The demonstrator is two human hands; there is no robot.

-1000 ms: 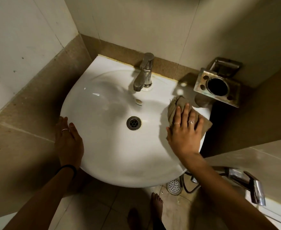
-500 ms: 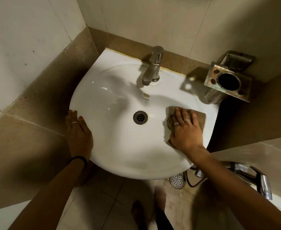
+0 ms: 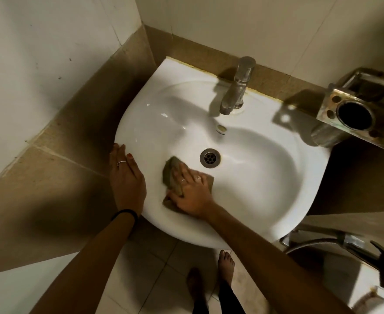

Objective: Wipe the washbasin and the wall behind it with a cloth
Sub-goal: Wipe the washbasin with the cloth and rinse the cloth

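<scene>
Left hand (image 3: 127, 177) flat, fingers together, braced on washbasin (image 3: 254, 200) left rim, holding nothing. Right hand (image 3: 192, 193) spread, palm pressing brown cloth (image 3: 170, 175) against bowl's left-front slope, just beside drain (image 3: 210, 158). Risk: crumpled cloth may bunch under palm and skip patches; glossy wet bowl could let hand slide. Tap (image 3: 236, 87) at back rim, metal holder (image 3: 354, 114) at right. Tiled wall (image 3: 231, 26) behind apparently unwiped; cramped corner, dim light.

No legible txt on washbasin (image 3: 254, 189)
</scene>
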